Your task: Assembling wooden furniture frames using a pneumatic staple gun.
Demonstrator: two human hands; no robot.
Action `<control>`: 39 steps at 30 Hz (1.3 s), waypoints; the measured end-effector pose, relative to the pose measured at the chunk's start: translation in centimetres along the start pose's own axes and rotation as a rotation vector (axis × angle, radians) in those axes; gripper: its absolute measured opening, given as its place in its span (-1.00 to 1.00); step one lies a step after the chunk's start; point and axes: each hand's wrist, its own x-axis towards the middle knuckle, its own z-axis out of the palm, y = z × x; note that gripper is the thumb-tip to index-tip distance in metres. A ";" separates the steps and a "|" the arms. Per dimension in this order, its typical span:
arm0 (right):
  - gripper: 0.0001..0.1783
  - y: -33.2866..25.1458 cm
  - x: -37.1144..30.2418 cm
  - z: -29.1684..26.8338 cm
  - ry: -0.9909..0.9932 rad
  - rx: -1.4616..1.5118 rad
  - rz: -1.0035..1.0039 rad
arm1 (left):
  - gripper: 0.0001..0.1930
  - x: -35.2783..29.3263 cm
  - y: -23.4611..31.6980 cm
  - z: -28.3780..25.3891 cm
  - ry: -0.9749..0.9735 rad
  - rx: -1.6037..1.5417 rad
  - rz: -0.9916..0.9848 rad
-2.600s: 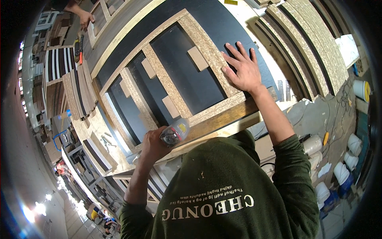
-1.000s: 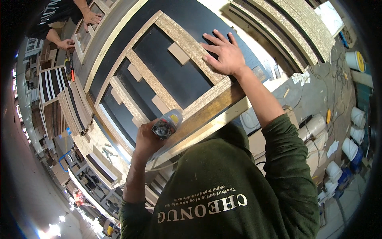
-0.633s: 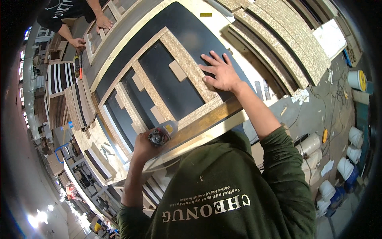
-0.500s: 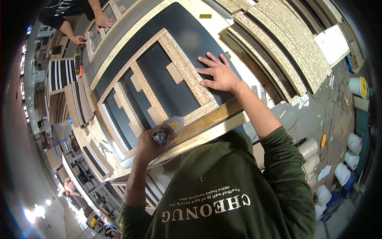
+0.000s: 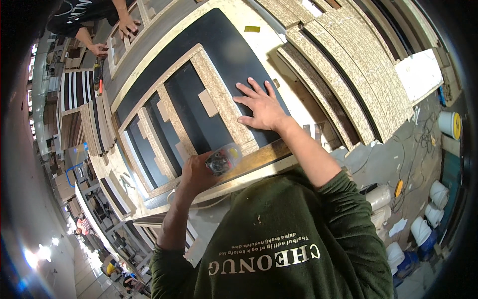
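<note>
A black panel (image 5: 234, 42) lies in front of me, topped by a particleboard frame (image 5: 217, 82) with crossbars and small glued-on blocks. My left hand (image 5: 195, 175) is wrapped round a trim router (image 5: 218, 163) with a clear plastic base. The router sits at the frame's near rail, left of its near right corner; its bit is hidden. My right hand (image 5: 264, 108) lies flat with fingers spread, on the black panel beside the frame's right rail.
Stacked particleboard strips (image 5: 338, 65) stand to the right, a white board (image 5: 419, 74) beyond. At the far left, another person's hands (image 5: 128, 26) rest on a second wooden frame (image 5: 113, 55). Striped strips (image 5: 78, 89) are piled left. Buckets (image 5: 449, 124) and cables lie on the right-hand floor.
My left hand has moved the router rightward along the near rail toward the corner. My right hand keeps its place on the panel. The whole view has shifted slightly.
</note>
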 end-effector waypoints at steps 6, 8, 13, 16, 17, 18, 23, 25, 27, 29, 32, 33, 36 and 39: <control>-0.32 -0.2 0.2 -0.1 -0.018 -0.002 -0.004 | -0.49 0.1 -0.6 0.1 -0.008 -0.044 -0.005; -0.32 -0.2 0.3 0.1 -0.026 -0.008 -0.006 | -0.63 0.0 -1.1 0.3 0.057 -0.073 0.045; -0.32 -0.1 0.0 -0.1 -0.035 0.022 0.005 | -0.66 0.0 -0.4 -0.1 0.031 0.000 0.002; -0.31 -0.2 0.2 -0.1 -0.028 0.030 -0.006 | -0.70 -0.5 -0.4 -0.4 0.044 -0.014 0.054; -0.36 -0.1 0.1 -0.1 -0.030 0.025 -0.005 | -0.73 -0.5 -0.3 -0.6 0.053 -0.053 0.072; -0.36 -0.1 0.0 -0.5 -0.032 0.027 -0.004 | -0.73 -0.6 -0.1 -0.9 0.051 -0.054 0.070; -0.54 2.1 -0.3 -1.8 0.052 0.442 0.023 | -0.80 -0.5 0.1 -1.4 0.095 -0.105 0.111; -0.62 1.3 -1.0 -2.6 0.152 0.620 0.024 | -0.81 -1.7 -0.7 -1.3 0.141 -0.097 0.087; -0.76 -1.8 -2.8 -3.7 0.195 0.867 0.067 | -0.80 -3.1 -1.6 -1.2 0.261 -0.120 -0.020; -0.74 -4.3 -5.2 -4.1 -0.068 0.888 -0.007 | -0.71 -3.2 -0.5 -1.6 0.347 -0.226 -0.177; -0.46 -11.7 -6.4 -3.0 -0.074 0.809 -0.172 | -0.51 -4.6 0.8 -3.2 0.368 -0.345 -0.303; -0.43 -13.5 -6.3 -1.6 -0.039 0.809 -0.169 | -0.52 -5.5 0.8 -2.8 0.489 -0.324 -0.128; -0.43 -15.6 -5.8 1.6 -0.128 0.963 0.106 | -0.54 -8.7 0.8 -4.2 0.521 -0.511 0.133; -0.57 -17.3 -4.8 1.5 -0.218 1.513 0.079 | -0.51 -10.0 -3.3 -3.6 0.753 -0.286 -0.003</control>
